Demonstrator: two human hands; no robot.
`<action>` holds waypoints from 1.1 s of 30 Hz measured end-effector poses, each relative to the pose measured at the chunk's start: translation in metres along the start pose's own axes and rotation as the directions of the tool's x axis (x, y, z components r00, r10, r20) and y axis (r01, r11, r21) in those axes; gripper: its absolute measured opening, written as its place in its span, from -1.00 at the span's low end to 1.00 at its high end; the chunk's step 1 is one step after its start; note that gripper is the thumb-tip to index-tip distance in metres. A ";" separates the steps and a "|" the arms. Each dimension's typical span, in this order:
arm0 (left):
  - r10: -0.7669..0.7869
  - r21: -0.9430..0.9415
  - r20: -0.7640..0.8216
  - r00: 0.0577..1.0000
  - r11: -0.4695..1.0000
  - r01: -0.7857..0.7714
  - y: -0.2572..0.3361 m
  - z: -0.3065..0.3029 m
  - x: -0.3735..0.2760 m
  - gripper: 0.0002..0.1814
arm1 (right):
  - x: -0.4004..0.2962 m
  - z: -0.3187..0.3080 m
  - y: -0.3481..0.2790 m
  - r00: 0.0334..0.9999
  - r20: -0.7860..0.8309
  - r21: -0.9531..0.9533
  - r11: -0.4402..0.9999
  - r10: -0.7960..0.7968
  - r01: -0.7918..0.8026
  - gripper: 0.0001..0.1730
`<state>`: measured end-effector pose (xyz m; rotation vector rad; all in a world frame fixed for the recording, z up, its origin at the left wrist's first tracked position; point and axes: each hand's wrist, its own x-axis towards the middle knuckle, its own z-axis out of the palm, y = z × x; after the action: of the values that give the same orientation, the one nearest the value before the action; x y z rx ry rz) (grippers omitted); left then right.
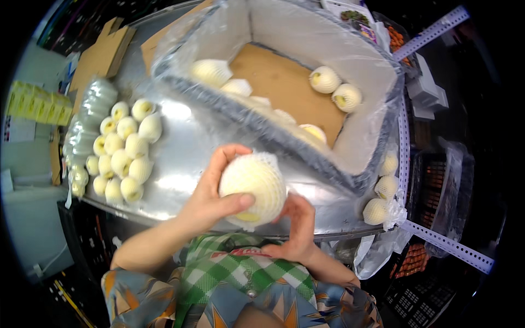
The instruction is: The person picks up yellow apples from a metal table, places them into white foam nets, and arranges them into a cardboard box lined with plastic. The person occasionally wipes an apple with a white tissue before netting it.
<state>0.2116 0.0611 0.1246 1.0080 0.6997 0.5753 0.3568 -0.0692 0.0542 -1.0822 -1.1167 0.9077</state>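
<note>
My left hand (221, 188) grips a large pale round fruit in a white foam net (254, 188), thumb across its front and fingers behind. At the fruit's right side is my right hand (293, 225), fingers curled and thumb apart; whether its fingertips touch the net is unclear. Beyond both hands stands a large box lined with clear plastic (357, 186), its brown bottom showing. Several netted fruits lie along its near-left inner side, and two netted fruits (346, 97) sit together at its right. To the left, many netted fruits (125, 151) are grouped on the metal table (172, 160).
Clear plastic packaging (96, 100) lies beside the fruit group, with cardboard (102, 53) behind it. Three netted fruits (376, 211) line the right table edge near a perforated metal upright (447, 246). Black crates (422, 299) stand at the lower right.
</note>
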 end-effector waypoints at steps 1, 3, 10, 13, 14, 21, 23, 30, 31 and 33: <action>-0.077 -0.031 -0.126 0.989 0.997 0.074 -0.020 -0.007 -0.018 -0.32 | 0.013 0.014 -0.006 1.000 0.024 -0.163 0.987 -0.012 0.016 -0.02; -0.174 -0.185 -0.320 0.931 0.976 0.119 -0.055 -0.022 -0.042 -0.40 | 0.022 0.042 -0.007 0.995 0.101 -0.459 0.888 0.019 0.030 -0.15; -0.058 -0.186 -0.379 0.924 0.982 -0.015 -0.096 -0.052 -0.095 -0.25 | -0.002 0.084 0.008 0.992 0.129 -0.527 0.846 -0.012 0.078 -0.82; -0.119 -0.187 -0.348 0.930 0.981 0.055 -0.092 -0.064 -0.107 -0.18 | -0.017 0.090 0.012 0.981 0.143 -0.250 0.964 0.127 -0.089 -0.84; -0.096 -0.217 -0.293 0.951 0.976 0.031 -0.093 -0.069 -0.111 -0.17 | -0.023 0.091 0.011 0.863 0.106 0.012 0.867 0.493 -0.497 -0.84; -0.030 -0.651 0.105 0.994 0.754 0.092 -0.119 -0.093 -0.136 0.06 | 0.004 0.078 0.041 0.728 0.361 0.581 0.470 0.583 -0.664 -0.79; 0.175 -0.885 0.288 0.942 0.425 0.191 -0.144 -0.101 -0.132 0.07 | -0.011 0.085 0.065 0.759 0.254 0.308 0.694 0.599 -0.651 -0.85; -0.297 -0.906 0.051 0.953 0.389 0.169 -0.117 -0.090 -0.120 -0.21 | 0.005 0.078 0.031 0.991 0.051 -0.436 0.895 0.122 -0.088 -0.75; -0.297 -0.930 0.075 0.952 0.322 0.174 -0.119 -0.091 -0.119 -0.23 | 0.011 0.081 0.015 0.986 0.167 -0.433 0.900 0.031 0.045 -0.70; -0.301 -0.935 0.094 0.949 0.300 0.187 -0.117 -0.089 -0.116 -0.24 | 0.021 0.090 -0.009 0.908 0.391 -0.388 0.869 -0.148 0.308 -0.59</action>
<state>0.0828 -0.0219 0.0171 -0.2728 0.4473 0.6257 0.2736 -0.0329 0.0752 -1.1393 -1.7785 0.6794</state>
